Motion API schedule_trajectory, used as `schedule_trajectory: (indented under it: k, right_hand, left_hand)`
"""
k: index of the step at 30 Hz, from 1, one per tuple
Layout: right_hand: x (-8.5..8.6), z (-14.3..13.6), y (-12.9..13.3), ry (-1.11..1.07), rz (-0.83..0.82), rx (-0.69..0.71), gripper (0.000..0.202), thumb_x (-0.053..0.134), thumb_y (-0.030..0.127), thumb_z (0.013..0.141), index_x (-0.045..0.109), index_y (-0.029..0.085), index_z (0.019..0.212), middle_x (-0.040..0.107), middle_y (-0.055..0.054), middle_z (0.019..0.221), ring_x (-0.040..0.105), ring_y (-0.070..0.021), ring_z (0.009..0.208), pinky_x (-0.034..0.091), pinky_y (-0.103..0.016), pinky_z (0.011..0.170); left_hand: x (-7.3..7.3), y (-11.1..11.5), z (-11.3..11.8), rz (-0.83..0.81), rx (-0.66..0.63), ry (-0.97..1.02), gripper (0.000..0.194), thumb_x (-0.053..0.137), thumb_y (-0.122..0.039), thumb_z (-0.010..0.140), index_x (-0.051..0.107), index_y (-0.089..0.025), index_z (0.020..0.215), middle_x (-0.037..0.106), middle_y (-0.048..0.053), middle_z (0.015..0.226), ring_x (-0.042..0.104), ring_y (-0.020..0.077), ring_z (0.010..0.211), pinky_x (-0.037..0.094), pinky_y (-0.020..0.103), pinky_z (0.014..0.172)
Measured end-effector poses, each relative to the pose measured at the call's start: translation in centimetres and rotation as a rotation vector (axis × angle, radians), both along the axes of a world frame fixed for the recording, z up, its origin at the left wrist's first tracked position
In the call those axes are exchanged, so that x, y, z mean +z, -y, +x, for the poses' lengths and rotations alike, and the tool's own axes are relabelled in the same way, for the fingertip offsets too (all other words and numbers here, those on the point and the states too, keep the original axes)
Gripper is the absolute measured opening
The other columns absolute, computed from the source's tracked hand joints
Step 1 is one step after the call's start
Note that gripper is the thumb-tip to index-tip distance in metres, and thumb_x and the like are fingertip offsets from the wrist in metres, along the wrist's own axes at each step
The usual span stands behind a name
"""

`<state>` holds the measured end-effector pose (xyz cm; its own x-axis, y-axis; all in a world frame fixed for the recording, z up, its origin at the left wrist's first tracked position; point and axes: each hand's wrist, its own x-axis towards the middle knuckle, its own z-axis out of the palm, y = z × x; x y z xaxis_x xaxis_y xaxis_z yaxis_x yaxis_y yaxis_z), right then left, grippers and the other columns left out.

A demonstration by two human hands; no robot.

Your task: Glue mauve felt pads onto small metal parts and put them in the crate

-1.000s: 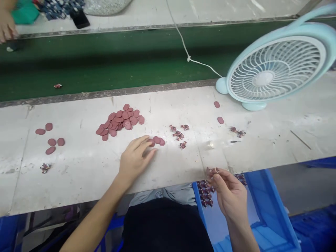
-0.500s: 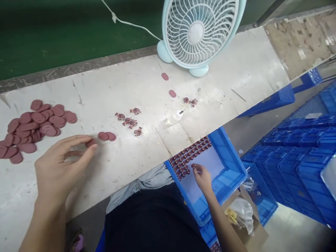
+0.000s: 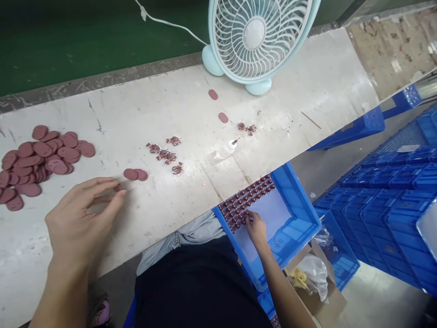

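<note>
Over the table's left part, my left hand pinches a reddish-brown oval disc between thumb and finger; the disc is seen nearly edge-on. Just beyond lie a few overlapping oval discs, and a large heap of them spreads to the left. My right hand reaches down into a blue crate. Its fingertips close on a small dark-red figure beside the rows of similar figures standing on a white sheet. The figure's underside is hidden.
Small brown figure pieces lie mid-table, with more pieces farther right. Near them are a clear bottle with a dark tip and two single discs. A light-blue fan stands at the back. Blue crates are stacked at right.
My right hand has moved left with the small figure, up to the end of a row in the crate. My left hand keeps its disc, which now shows more edge-on.
</note>
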<state>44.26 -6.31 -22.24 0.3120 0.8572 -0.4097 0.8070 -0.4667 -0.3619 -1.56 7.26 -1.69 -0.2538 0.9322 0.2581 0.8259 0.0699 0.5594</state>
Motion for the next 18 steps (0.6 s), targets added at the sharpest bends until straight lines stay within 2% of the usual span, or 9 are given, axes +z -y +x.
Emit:
schedule_trajectory:
  k: [3, 6, 9, 11, 13, 15, 16, 18]
  right_hand:
    - [0.2, -0.1, -0.2, -0.004, -0.007, -0.003, 0.029, 0.063, 0.035, 0.099, 0.064, 0.017, 0.121, 0.066, -0.009, 0.123, 0.066, -0.0234, 0.108, 0.057, -0.046, 0.094]
    - [0.4, -0.3, -0.5, -0.032, -0.009, -0.026, 0.029, 0.064, 0.035, 0.099, 0.064, 0.017, 0.121, 0.066, -0.009, 0.122, 0.066, -0.0234, 0.108, 0.057, -0.046, 0.094]
    - [0.9, -0.5, -0.9, -0.082, 0.003, -0.078, 0.028, 0.064, 0.035, 0.098, 0.065, 0.016, 0.118, 0.067, -0.008, 0.121, 0.066, -0.0229, 0.106, 0.057, -0.045, 0.093]
    - [1.8, -0.8, -1.3, -0.124, 0.030, -0.137, 0.026, 0.065, 0.036, 0.097, 0.066, 0.016, 0.115, 0.068, -0.008, 0.117, 0.067, -0.0219, 0.103, 0.057, -0.044, 0.091]
    - [3.5, -1.2, -2.0, -0.176, 0.085, -0.216, 0.027, 0.066, 0.037, 0.096, 0.066, 0.016, 0.112, 0.068, -0.007, 0.113, 0.067, -0.0211, 0.099, 0.057, -0.043, 0.089]
    - [6.0, -2.1, -3.1, -0.252, 0.172, -0.303, 0.031, 0.068, 0.041, 0.094, 0.066, 0.015, 0.112, 0.069, -0.008, 0.108, 0.067, -0.0218, 0.096, 0.057, -0.042, 0.087]
    - [7.5, -2.9, -3.8, -0.306, 0.222, -0.344, 0.035, 0.069, 0.043, 0.093, 0.066, 0.015, 0.113, 0.069, -0.008, 0.105, 0.067, -0.0222, 0.094, 0.057, -0.041, 0.085]
    - [10.9, -4.9, -5.7, -0.467, 0.307, -0.405, 0.040, 0.069, 0.049, 0.090, 0.065, 0.017, 0.114, 0.068, -0.008, 0.097, 0.066, -0.0213, 0.086, 0.058, -0.037, 0.077]
  left_hand:
    - [-0.2, 0.0, 0.1, 0.043, -0.047, -0.113, 0.024, 0.077, -0.029, 0.083, 0.079, -0.019, 0.104, 0.077, 0.005, 0.112, 0.071, 0.0150, 0.075, 0.063, 0.033, 0.076]
    - [-0.3, 0.0, 0.2, 0.066, -0.062, -0.127, 0.024, 0.077, -0.028, 0.082, 0.079, -0.020, 0.104, 0.077, 0.003, 0.112, 0.072, 0.0149, 0.076, 0.062, 0.031, 0.075]
    - [0.0, 0.0, 0.4, 0.044, -0.016, -0.083, 0.024, 0.079, -0.027, 0.079, 0.079, -0.021, 0.103, 0.078, 0.002, 0.111, 0.074, 0.0205, 0.087, 0.063, 0.037, 0.083]
    - [0.6, 0.1, 0.5, 0.014, 0.043, 0.032, 0.030, 0.081, -0.026, 0.076, 0.079, -0.021, 0.106, 0.077, 0.004, 0.114, 0.074, 0.0256, 0.094, 0.063, 0.044, 0.086]
    - [1.3, 0.4, 0.6, 0.039, 0.093, 0.235, 0.036, 0.084, -0.023, 0.072, 0.078, -0.021, 0.108, 0.077, 0.005, 0.113, 0.074, 0.0284, 0.098, 0.063, 0.049, 0.089]
    - [2.0, 1.1, 0.5, 0.080, 0.139, 0.477, 0.034, 0.085, -0.021, 0.070, 0.078, -0.022, 0.104, 0.077, 0.004, 0.110, 0.074, 0.0287, 0.099, 0.062, 0.049, 0.092]
    - [2.2, 1.5, 0.5, 0.078, 0.166, 0.605, 0.030, 0.084, -0.020, 0.071, 0.079, -0.023, 0.101, 0.077, 0.003, 0.108, 0.075, 0.0274, 0.097, 0.064, 0.046, 0.089]
    - [2.3, 2.4, 0.5, -0.009, 0.218, 0.903, 0.022, 0.084, -0.022, 0.073, 0.079, -0.024, 0.095, 0.078, 0.002, 0.105, 0.076, 0.0239, 0.091, 0.065, 0.033, 0.073]
